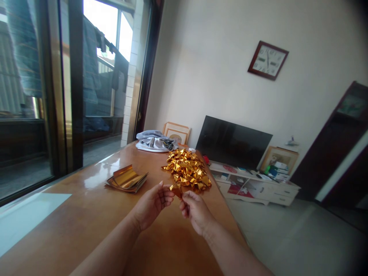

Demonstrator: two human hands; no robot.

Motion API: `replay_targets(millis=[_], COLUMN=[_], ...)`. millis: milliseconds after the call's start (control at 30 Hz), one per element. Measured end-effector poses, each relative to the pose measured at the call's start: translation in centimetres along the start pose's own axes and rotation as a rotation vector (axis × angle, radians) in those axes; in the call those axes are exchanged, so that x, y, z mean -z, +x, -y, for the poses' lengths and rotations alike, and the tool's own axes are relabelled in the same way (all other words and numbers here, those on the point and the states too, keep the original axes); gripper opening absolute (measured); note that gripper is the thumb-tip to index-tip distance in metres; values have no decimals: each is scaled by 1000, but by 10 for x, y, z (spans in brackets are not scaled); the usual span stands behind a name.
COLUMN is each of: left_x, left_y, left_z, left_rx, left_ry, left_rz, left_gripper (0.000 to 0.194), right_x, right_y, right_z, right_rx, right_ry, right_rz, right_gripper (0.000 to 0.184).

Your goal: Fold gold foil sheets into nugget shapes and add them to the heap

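The table (94, 226) spreads wide on my left; its right edge skirts the gold heap (186, 168). Foil sheets (129, 180) lie stacked leftward. Before the heap, my right hand (197, 211) pinches a shiny, creased foil piece (176, 190); whether my left hand (153, 205) grips it, I can't tell.

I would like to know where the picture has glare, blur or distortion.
Head view, left: overexposed sky and glare on the wooden table; head view, centre: bright glints on the gold foil pile; head view, right: tilted wall clock with soft numerals, and a darkened upper corner.
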State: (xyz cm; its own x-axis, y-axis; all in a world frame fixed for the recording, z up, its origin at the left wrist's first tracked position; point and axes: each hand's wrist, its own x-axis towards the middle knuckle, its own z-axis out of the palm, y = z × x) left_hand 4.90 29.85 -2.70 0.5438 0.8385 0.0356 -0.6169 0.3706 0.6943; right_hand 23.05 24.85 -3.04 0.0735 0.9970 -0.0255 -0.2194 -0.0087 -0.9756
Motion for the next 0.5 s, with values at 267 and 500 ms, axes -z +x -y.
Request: replay_targets(millis=[267, 500], left_x=[-1, 0], left_y=[0, -2], left_z=[5, 5], left_rx=[-101, -142], left_ry=[139, 217], left_rz=[-9, 9], left_gripper=[18, 21], right_x=[4, 4], right_y=[0, -1], right_z=[-1, 0], right_rx=[118, 165], right_ry=[-73, -101], right_rz=[53, 29], right_gripper=[37, 40])
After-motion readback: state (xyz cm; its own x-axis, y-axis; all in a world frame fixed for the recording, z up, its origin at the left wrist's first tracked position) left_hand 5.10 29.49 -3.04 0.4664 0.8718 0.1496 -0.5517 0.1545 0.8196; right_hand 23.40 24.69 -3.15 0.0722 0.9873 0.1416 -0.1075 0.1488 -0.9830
